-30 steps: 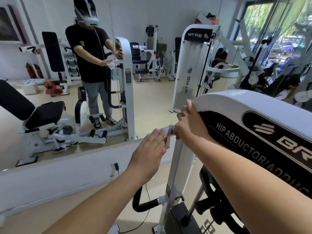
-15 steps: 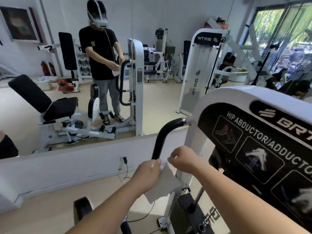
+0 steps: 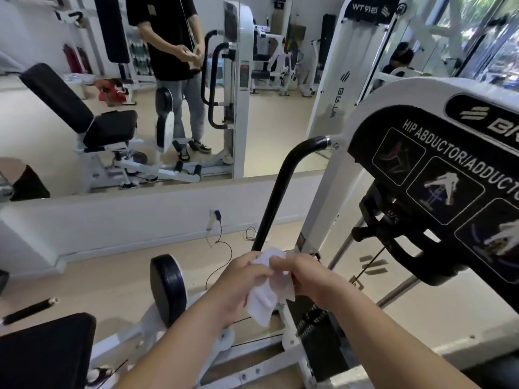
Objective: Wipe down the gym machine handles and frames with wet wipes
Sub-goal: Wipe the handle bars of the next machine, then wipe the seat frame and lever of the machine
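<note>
- Both hands meet in front of the machine, low and near the middle of the view, with the wet wipe (image 3: 266, 290) between them; we judge that it is being refolded or turned to a fresh face before the next pass.
- Left hand (image 3: 241, 279): fingers curled, pinching the wipe's left edge, forearm rising from the near left.
- Right hand (image 3: 306, 276): fingers curled round the wipe's upper right part, forearm entering from the near right.
- The wipe hangs crumpled just before the lower end of the black handle (image 3: 280, 189), apparently without touching it.
- The white frame (image 3: 323, 197) stands just right of the handle, within easy reach for wiping.
</note>
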`<state>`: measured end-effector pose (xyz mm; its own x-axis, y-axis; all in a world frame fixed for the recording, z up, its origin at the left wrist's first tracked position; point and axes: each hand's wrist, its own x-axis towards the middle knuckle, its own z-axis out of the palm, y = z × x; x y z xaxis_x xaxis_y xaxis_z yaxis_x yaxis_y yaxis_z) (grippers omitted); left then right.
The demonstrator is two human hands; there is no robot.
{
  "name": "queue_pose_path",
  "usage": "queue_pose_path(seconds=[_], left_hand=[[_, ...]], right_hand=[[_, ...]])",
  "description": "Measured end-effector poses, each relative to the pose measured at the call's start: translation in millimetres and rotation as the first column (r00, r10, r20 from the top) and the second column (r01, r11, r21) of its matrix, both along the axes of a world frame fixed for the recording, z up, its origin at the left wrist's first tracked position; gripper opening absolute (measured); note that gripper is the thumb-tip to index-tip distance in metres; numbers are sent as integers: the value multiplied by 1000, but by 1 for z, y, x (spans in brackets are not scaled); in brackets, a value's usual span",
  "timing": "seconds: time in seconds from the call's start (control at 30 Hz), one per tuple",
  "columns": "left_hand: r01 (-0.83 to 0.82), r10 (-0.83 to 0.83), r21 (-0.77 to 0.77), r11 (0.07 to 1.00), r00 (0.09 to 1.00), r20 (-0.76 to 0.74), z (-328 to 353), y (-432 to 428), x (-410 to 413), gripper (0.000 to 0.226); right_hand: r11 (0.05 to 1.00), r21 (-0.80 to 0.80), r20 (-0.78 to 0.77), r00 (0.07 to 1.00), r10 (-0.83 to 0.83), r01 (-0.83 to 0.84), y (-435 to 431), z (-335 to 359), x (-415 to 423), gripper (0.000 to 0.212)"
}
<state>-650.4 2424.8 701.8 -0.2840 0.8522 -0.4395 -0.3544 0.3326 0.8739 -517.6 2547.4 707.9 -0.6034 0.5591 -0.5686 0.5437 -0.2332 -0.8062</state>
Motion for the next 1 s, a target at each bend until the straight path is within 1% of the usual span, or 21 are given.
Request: queue_pose_path(seconds=[0.07,0.13,0.17,0.2,0.27,0.3,0.33,0.37,0.4,0.43,0.5,0.53,0.57,0.6,0.63,0.67,0.73,0.8,0.87,0.97,1.0], left_hand=[[-43,42,-10,999,998,-35,-5,-21,5,25],[-104,102,-22,994,991,-82,-10,-44,12,13],[-145,142,-27,989,986,-89,-15,-55,16,14],[-183,180,-33,983,981,-79,-19,-68,21,20],[-241,241,-19,970,970,16,-22,-93,34,30],[-275,274,-5,961,957,96,-24,-106,43,33],[-332,327,-7,943,925,195,-28,-119,53,36],[-398,390,-28,917,878,277,-34,-132,63,46],[-467,459,-57,883,828,324,-43,-145,73,54],[-524,518,-82,848,784,343,-51,-159,85,58],[-637,639,-152,756,666,385,-69,-188,106,73],[-673,678,-191,715,600,425,-76,-204,116,76],[-697,701,-222,681,534,473,-84,-221,125,74],[-703,696,-227,674,502,513,-88,-239,136,72],[-684,673,-225,694,505,541,-89,-255,147,73],[-650,631,-205,732,533,563,-87,-268,158,78],[-592,560,-161,790,588,585,-81,-288,175,90],[-551,517,-137,824,630,580,-78,-303,183,95],[-538,492,-113,835,641,589,-69,-314,182,89],[-565,554,-143,813,672,492,-65,-340,171,63],[-579,580,-158,800,678,452,-69,-354,166,58]], right_hand=[[995,65,-38,997,-70,73,-14,-3,5,42],[980,110,-94,984,-155,165,-29,-5,10,33],[975,102,-126,975,-184,197,-36,-6,12,31],[973,99,-153,970,-190,206,-44,-7,16,31],[979,109,-182,972,-149,171,-63,-6,24,32],[984,102,-200,972,-122,145,-74,-6,28,28],[989,80,-218,970,-104,124,-85,-7,32,26],[994,44,-225,970,-90,103,-97,-11,37,25],[998,-6,-232,970,-70,70,-110,-14,42,25],[998,-55,-234,971,-47,35,-123,-22,46,26],[988,-155,-227,974,-13,-22,-151,-31,55,28],[979,-200,-213,977,-12,-31,-166,-34,59,30],[966,-254,-200,980,-7,-45,-180,-37,63,32],[950,-309,-192,981,-5,-55,-196,-37,67,33],[930,-362,-189,982,-8,-62,-212,-37,71,34],[920,-387,-171,985,-6,-61,-227,-35,73,34],[915,-399,-128,992,-1,-51,-251,-34,76,31],[923,-381,-110,994,-2,-40,-273,-41,78,34],[944,-329,-84,996,-27,-2,-292,-50,79,35],[974,-223,-28,998,-52,44,-325,-65,78,33],[977,-207,-22,998,-65,59,-338,-71,76,33]])
